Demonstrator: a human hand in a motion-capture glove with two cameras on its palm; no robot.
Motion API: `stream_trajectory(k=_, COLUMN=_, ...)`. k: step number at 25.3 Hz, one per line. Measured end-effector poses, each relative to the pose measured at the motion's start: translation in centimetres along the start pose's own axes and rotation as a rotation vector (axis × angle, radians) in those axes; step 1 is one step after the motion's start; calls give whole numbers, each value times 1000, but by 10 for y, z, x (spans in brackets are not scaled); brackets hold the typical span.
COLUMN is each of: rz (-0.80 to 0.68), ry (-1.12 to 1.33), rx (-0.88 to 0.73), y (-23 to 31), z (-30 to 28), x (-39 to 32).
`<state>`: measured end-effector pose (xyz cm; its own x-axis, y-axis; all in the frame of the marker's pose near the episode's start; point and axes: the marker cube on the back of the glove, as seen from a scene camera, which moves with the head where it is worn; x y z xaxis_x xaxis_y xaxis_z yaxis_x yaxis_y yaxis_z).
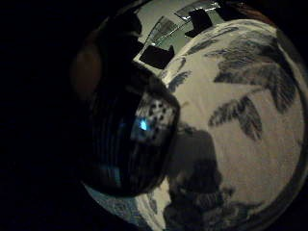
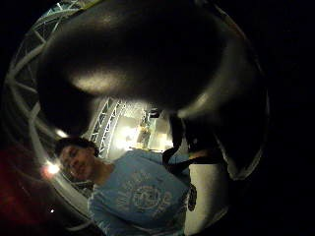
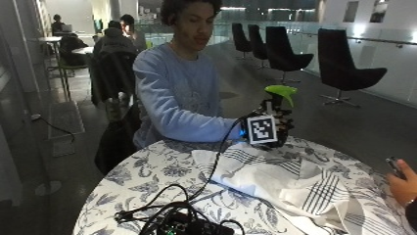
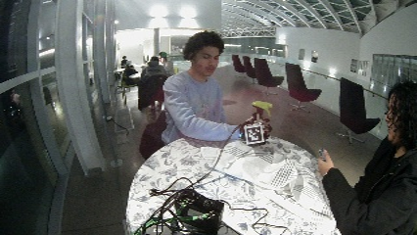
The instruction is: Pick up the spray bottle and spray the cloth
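It was a big hall with dark chairs and a round table (image 3: pixel 130 176) under a white tablecloth with blue leaves on it.

The spray bottle (image 3: pixel 279 98) was up in the air, just above the far side of the table. It stood upright, and its green top poked out over the glove. The person's right hand (image 3: pixel 270 127) was wrapped around the dark body of the bottle, fingers curled round it. I think it was held that way so a finger could reach the trigger, though I could not see the trigger itself. In the thumb side palm view the bottle (image 2: pixel 147 54) filled most of the picture, so it sat close against the palm.

The cloth (image 3: pixel 287 188) lay crumpled on the table, white with dark stripes. It was spread just below and in front of the bottle, on the side nearer to me. That looked like a good spot, since spray would fall on it. I could not tell which way the nozzle pointed.

Near my edge of the table sat a black box (image 3: pixel 189 227) with cables.

The lifting looked done. The spraying was not yet done, I guessed.
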<state>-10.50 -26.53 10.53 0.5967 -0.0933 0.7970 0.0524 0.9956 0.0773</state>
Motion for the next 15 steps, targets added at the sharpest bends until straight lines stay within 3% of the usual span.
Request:
stream_trajectory(k=6, rz=5, ry=252, rx=27, y=74, z=-72, x=-20)
stream_trajectory(k=15, rz=56, ry=621, rx=269, y=184, z=-184, x=-25)
